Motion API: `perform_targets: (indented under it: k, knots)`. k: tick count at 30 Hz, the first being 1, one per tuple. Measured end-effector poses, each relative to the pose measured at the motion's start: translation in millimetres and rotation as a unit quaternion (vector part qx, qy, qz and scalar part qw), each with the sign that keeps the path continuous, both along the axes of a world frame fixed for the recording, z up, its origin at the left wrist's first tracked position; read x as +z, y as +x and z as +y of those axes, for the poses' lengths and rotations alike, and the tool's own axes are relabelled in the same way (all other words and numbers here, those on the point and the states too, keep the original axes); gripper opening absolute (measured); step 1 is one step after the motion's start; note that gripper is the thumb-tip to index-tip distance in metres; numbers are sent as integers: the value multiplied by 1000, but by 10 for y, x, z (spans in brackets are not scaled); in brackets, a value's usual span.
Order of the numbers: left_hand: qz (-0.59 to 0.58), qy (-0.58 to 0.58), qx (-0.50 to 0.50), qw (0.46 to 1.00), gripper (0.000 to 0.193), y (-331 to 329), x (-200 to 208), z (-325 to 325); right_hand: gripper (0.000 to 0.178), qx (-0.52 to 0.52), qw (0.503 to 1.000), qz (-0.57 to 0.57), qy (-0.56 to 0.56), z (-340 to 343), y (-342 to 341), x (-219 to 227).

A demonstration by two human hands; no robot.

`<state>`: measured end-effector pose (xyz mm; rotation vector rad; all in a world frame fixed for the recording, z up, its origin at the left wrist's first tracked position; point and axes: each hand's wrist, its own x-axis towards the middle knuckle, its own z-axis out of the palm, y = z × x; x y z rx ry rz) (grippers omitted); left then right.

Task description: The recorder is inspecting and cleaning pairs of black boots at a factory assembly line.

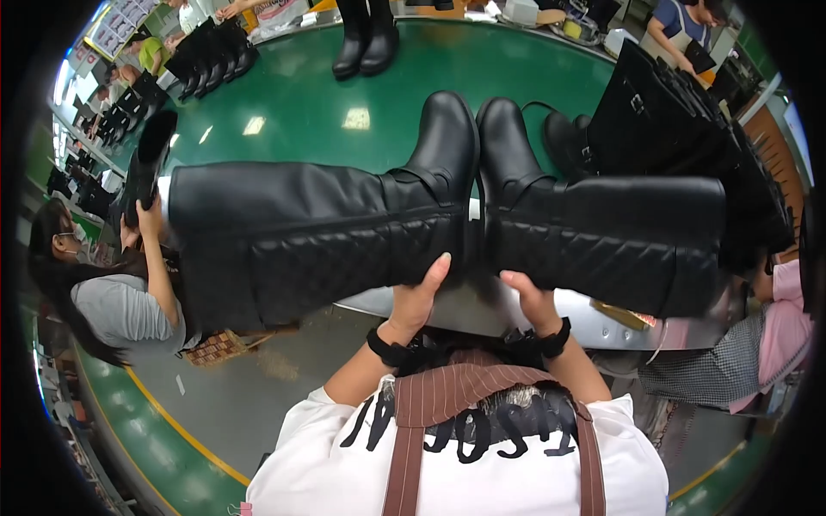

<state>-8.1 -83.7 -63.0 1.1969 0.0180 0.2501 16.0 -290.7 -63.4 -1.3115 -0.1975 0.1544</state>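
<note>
Two tall black boots lie on their sides in front of me, soles facing each other and toes pointing away. My left hand (417, 297) grips the left boot (318, 202) near its heel, thumb on top and fingers hidden beneath. The right boot (615, 211) is held the same way by my right hand (531, 301), also near the heel. The left boot's shaft stretches to the left and the right boot's to the right. Each has an ankle strap and a quilted panel along the side nearest me. The two soles are close together, almost touching.
A green worktable (292, 120) spreads ahead, with a pair of black boots (366, 39) standing at its far side. More black boots (654, 112) crowd the right. A co-worker in grey (120, 301) handles a boot at left; another person's pink sleeve (787, 297) shows at right.
</note>
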Motion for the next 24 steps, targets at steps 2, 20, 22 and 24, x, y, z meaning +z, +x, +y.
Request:
perform_targets:
  k: [2, 20, 22, 24]
  knots:
    - [-24, 86, 19, 996, 36, 6, -37, -48, 35, -62, 980, -121, -142, 103, -43, 47]
    - [-158, 237, 53, 957, 45, -101, 363, -102, 65, 123, 971, 49, 198, 86, 658, 284]
    - [-189, 240, 51, 951, 48, -107, 465, -35, 63, 150, 958, 77, 234, 7, 712, 180]
    - [-204, 215, 26, 955, 51, -84, 575, 71, 61, 187, 927, 125, 299, -75, 697, 113]
